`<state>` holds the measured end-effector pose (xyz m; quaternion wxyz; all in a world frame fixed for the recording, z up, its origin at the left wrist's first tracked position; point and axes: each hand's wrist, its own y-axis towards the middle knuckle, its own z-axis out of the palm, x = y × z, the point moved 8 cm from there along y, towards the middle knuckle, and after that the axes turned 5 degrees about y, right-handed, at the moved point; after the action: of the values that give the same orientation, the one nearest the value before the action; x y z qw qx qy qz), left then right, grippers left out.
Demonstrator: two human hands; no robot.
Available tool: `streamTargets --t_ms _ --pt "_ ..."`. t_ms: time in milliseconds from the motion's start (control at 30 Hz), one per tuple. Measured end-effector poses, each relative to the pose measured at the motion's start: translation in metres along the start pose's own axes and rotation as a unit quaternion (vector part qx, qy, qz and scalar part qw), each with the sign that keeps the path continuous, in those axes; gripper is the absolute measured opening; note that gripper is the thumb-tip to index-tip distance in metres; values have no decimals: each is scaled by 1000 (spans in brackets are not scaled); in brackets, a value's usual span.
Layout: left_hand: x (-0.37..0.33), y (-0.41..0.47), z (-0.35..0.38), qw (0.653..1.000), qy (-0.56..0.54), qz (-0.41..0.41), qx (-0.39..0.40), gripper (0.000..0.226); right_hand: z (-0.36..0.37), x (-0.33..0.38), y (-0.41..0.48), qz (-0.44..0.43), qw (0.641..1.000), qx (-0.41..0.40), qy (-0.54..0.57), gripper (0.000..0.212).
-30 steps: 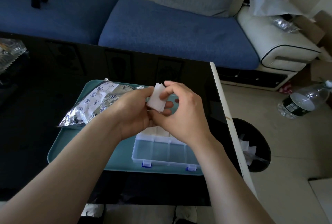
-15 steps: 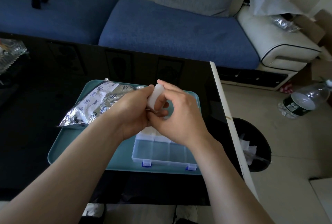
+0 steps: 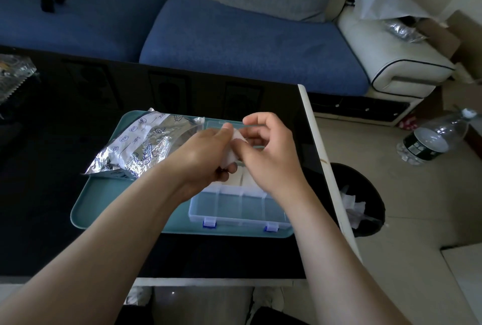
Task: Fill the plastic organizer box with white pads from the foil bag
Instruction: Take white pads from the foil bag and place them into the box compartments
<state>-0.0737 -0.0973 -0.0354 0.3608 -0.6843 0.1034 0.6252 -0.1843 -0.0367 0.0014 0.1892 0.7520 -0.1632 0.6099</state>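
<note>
Left hand (image 3: 206, 152): seen at frame centre, fingers curled round a pad (image 3: 233, 154) from below.
Right hand (image 3: 271, 157): just right of it, fingers curled, thumb laid on the pad's upper face; the pad is gripped by both hands.
Pad: held in the air above the box's rear row, touching no compartment.
Box (image 3: 234, 206): set on the right part of the tray (image 3: 104, 207), lid (image 3: 221, 124) thrown back toward the top; white pads are seen in the rear row, the front row looks empty.
Bag (image 3: 146, 147): laid on the tray's upper left, mouth turned toward the hands.
Risk: the pad may be dropped outside the box or into a cell already filled; a thin pad may also be creased or doubled.
Cause: the rear row is hidden by both hands, so the placing is judged to be done half blind.
Around: a black table (image 3: 65, 116), a blue sofa (image 3: 247, 37) at the top, a bin (image 3: 365, 194) and a bottle (image 3: 433, 139) on the floor at the right.
In the way: only the hands themselves; the front row is reached freely.
</note>
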Motion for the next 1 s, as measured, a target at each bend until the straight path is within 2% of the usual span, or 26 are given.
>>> streamTargets --t_ms 67,167,267,367,433,500,533,700,1000 --pt "0 -2 5 1000 4 9 18 51 -2 -11 -1 67 997 18 13 28" --pt "-2 -7 10 999 19 16 23 50 -4 -19 -8 116 991 49 45 18" --pt "0 -6 4 993 108 12 -52 40 -22 -22 -8 109 992 2 69 19" --pt "-5 -5 -2 957 257 58 -122 26 -49 -37 -6 90 994 -61 7 29" --pt "-5 -5 0 906 395 88 -125 24 -61 -51 -7 87 992 -82 -43 35" --pt "-1 -4 10 852 502 113 -95 33 -71 -62 -9 83 987 -91 -104 38" --pt "3 -4 15 837 529 119 -75 37 -75 -67 -11 81 984 -93 -132 37" --pt "15 -1 41 789 599 139 21 43 -78 -77 -10 70 973 -64 -213 29" --pt "37 19 55 771 611 130 123 46 -65 -76 6 87 943 14 -320 21"
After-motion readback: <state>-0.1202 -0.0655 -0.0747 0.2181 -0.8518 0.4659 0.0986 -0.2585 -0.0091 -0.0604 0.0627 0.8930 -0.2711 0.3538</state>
